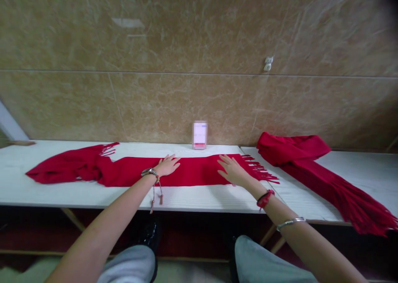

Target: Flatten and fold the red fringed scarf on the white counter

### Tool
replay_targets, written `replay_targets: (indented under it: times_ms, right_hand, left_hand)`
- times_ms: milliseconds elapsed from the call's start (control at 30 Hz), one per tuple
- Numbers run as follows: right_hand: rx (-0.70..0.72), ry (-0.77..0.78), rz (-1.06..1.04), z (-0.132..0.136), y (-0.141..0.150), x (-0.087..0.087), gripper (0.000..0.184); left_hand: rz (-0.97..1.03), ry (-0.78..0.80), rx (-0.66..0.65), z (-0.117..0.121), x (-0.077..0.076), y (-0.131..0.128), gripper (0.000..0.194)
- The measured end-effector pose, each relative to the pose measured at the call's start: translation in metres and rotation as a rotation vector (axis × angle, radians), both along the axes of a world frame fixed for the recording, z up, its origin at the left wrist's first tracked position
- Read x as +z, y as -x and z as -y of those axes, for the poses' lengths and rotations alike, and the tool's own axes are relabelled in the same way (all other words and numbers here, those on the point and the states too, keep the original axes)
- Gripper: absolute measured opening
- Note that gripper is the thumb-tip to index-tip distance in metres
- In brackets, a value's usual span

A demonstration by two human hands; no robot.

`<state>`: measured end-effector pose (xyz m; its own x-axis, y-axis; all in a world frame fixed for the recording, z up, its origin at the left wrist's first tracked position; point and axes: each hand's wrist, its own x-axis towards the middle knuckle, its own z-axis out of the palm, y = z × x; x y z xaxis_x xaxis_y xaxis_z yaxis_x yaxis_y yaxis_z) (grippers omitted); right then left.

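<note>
A red fringed scarf (pixel 199 171) lies lengthwise along the white table, flat in its middle and right part and bunched up at its left end. My left hand (pixel 167 165) rests palm down on the flat middle of it, fingers stretched out. Nearer the scarf's right fringe, my right hand (pixel 231 169) is also laid on the cloth with its fingers spread. Neither hand grips anything. To the right lies a second red scarf (pixel 294 152), loosely folded over itself, its fringed end hanging toward the table's front edge.
A phone (pixel 199 135) with a lit, blurred screen leans against the brown marbled wall (pixel 174 100) behind the scarf. A small white fixture (pixel 268 63) sits on that wall. The narrow white table (pixel 192 198) ends just in front of my legs.
</note>
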<state>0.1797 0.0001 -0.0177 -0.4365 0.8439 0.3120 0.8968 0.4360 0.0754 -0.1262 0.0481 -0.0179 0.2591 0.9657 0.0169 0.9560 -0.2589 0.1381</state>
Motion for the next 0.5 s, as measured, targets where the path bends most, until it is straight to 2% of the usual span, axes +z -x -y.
replay_targets:
  times_ms: [67, 133, 233, 333, 500]
  right_hand:
    - [0.199, 0.056, -0.024, 0.011, 0.046, 0.009, 0.042]
    - [0.332, 0.092, -0.028, 0.023, 0.088, 0.014, 0.041]
    - [0.392, 0.109, -0.011, 0.036, 0.136, 0.014, 0.033]
    - [0.373, 0.097, 0.044, 0.039, 0.163, 0.009, 0.025]
    - [0.384, 0.093, 0.142, 0.037, 0.178, 0.006, 0.021]
  left_hand:
    - [-0.027, -0.029, -0.092, -0.009, 0.007, 0.028, 0.044]
    - [-0.04, -0.036, -0.17, -0.014, 0.012, 0.056, 0.041]
    - [-0.061, -0.027, -0.178, -0.018, 0.014, 0.086, 0.038]
    - [-0.078, -0.024, -0.17, -0.024, 0.012, 0.097, 0.036]
    - [-0.048, -0.026, -0.166, -0.044, 0.01, 0.093, 0.033]
